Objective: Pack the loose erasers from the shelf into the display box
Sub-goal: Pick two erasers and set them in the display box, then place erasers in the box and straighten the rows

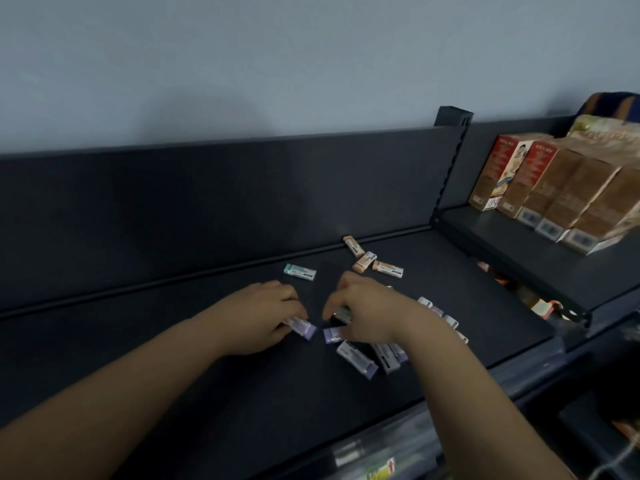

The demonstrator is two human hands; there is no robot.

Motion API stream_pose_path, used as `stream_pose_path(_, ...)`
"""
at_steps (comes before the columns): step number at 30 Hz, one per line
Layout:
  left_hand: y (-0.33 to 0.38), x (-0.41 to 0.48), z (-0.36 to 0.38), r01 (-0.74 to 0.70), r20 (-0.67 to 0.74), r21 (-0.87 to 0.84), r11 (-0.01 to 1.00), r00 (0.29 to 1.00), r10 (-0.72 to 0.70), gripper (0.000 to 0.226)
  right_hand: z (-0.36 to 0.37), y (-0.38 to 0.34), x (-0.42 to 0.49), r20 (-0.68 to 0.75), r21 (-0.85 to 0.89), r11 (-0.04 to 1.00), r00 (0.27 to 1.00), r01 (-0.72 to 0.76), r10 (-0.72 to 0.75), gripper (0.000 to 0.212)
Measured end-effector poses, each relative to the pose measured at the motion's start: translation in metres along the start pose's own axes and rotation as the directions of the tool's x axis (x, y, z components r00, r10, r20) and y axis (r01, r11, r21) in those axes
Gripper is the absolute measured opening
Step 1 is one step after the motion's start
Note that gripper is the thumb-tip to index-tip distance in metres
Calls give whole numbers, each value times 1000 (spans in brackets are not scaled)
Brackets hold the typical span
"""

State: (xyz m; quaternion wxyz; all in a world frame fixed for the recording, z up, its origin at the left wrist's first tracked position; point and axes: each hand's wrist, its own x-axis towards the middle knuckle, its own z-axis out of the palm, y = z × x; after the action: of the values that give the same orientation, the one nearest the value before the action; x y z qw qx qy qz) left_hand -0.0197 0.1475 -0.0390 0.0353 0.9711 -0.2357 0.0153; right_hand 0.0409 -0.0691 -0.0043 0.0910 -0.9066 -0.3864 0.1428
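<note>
Left grip [273,315] and right grip [363,313] pinch erasers [305,330] on dark shelf [173,358]

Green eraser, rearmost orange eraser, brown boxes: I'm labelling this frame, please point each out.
Green eraser [300,271]: head view, middle of its sleeve.
Rearmost orange eraser [354,244]: head view, middle of its top.
Brown boxes [568,192]: head view, side of a middle box.
</note>
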Motion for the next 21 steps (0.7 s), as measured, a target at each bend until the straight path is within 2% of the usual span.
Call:
stream_pose_path(5,1,-3,1,72,28,14,997,997,-73,36,3,-4,4,49,-109,992,997,59,-54,26)
stream_pose_path(13,-2,-9,0,178,15,37,983,984,-178,30,3,-15,16,57,-203,972,993,116,-107,20)
stream_pose_path(15,-6,-18,-3,216,5,10,976,976,-216,30,2,-19,16,14,-121,982,989,148,-147,15)
stream_pose_path(17,-10,-31,-8,245,-11,-26,969,969,-245,29,0,-26,17,-87,84,979,980,186,-179,10)
stream_pose_path(19,-17,-47,-14,279,-33,-68,958,959,-281,27,0,-36,22,-172,278,935,969,219,-176,13)
stream_pose_path(21,-27,-65,-23,315,-62,-97,944,945,-322,26,2,-47,31,-211,383,892,963,239,-168,22)
